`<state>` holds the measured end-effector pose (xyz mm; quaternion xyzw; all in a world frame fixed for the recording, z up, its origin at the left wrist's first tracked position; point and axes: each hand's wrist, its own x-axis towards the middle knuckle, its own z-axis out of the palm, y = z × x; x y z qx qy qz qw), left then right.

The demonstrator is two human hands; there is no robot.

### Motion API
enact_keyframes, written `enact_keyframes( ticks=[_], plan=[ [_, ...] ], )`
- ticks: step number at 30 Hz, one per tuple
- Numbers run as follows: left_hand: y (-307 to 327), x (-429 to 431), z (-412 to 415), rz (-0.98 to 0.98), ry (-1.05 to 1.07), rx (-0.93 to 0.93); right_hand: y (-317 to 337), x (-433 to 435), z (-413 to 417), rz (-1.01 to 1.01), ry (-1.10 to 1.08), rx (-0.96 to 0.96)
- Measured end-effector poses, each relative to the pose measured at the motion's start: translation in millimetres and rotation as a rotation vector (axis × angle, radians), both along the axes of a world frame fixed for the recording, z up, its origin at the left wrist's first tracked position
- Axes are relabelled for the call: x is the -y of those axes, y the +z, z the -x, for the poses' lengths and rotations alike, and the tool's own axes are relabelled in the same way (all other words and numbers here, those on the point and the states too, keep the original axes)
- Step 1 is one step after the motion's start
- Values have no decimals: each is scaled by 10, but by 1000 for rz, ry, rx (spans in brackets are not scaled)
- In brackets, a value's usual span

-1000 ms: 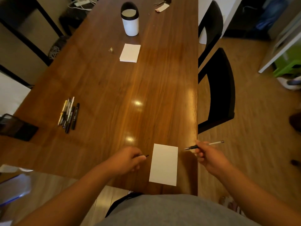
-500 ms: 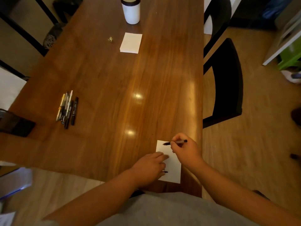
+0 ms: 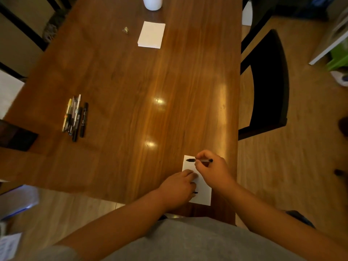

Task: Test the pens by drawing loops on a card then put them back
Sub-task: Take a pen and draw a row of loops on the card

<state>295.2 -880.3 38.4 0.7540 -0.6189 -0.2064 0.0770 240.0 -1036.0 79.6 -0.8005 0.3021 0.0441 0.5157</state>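
While the right hand [image 3: 212,172] is pinching a black pen [image 3: 190,160] between thumb and curled fingers, the pen's tip is sitting over the top edge of the white card [image 3: 204,194], lower centre of the frame. The left hand [image 3: 177,188] is resting on the card's left side, fingers curling round a small black piece [image 3: 195,192]. Other pens [image 3: 75,117] are lying bundled at mid-left.

glossy wooden table [image 3: 131,87], matt paper card [image 3: 204,194]

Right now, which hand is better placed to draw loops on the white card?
The right hand: it pinches the black pen, tip over the white card. The left hand, holding a black cap, rests on the card.
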Motion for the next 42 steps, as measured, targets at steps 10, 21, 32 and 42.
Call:
enact_keyframes(
  ticks=[10,21,32,42],
  plan=[
    [16,24,18,-93,-38,63,-31,46,-46,17,8,-6],
    [21,114,-18,-98,-22,19,-71,123,37,54,-19,-35],
    [113,143,-30,-141,-53,25,-54,99,58,70,9,-45],
    [122,163,15,-222,-40,28,-17,143,48,52,-50,-35]
  ],
)
